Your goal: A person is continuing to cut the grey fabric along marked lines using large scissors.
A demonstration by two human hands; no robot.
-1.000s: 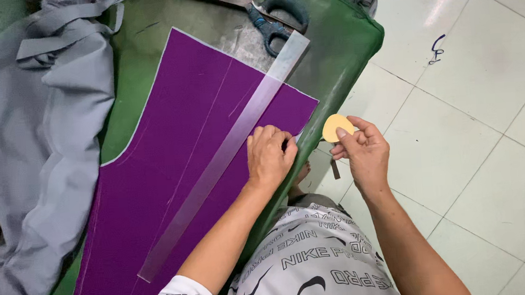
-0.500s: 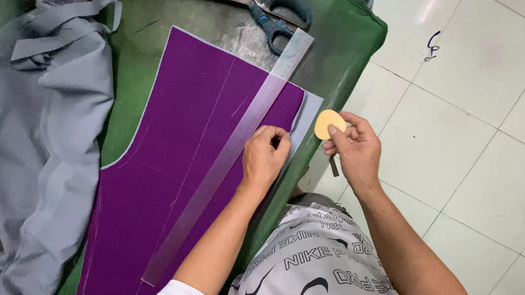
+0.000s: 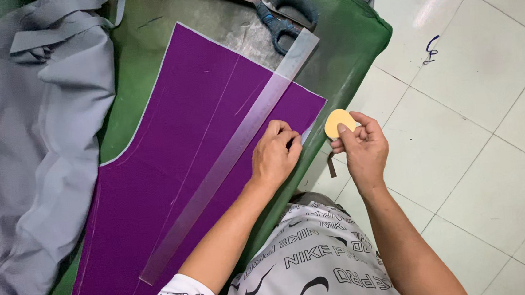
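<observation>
A tailoring workshop: green cutting table (image 3: 354, 42), purple fabric (image 3: 184, 171), clear ruler (image 3: 232, 156), shears (image 3: 278, 14).

Scissors (image 3: 284, 13) and grey cloth (image 3: 40, 138) crowd the table's (image 3: 354, 42) far and left sides; floor side open.

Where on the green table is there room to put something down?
Bare green table between the grey cloth and the purple fabric. It is crowded at the scissors and clear ruler, where the left hand presses.

Left hand (image 3: 274, 154) palm down, fingers curled, forearm stretched forward. Right hand (image 3: 361, 147) raised beside it, fingertips in pinching grip.
</observation>
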